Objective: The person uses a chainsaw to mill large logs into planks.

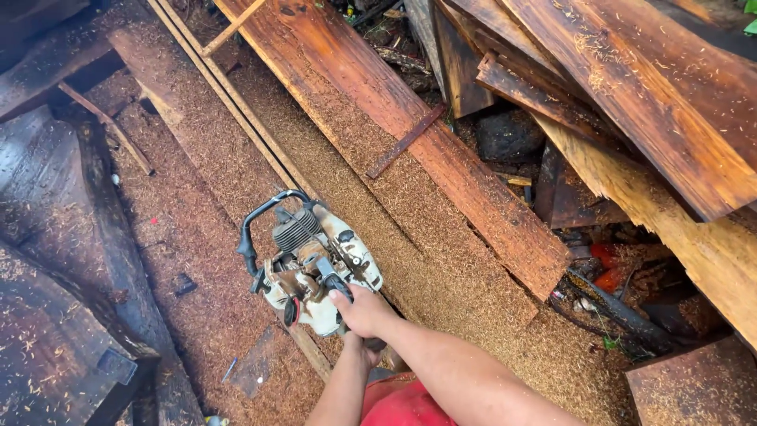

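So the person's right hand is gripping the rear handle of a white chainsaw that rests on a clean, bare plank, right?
Not quite. The head view shows the right hand on the rear handle of the white chainsaw, but the plank under it is not clean: it is thickly covered in sawdust.

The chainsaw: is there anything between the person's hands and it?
Nothing visible stands between. The right hand already grips the rear handle of the chainsaw. The left hand lies just below and behind it, mostly hidden, so its grip cannot be told. The saw rests in a sawdust-covered plank area.
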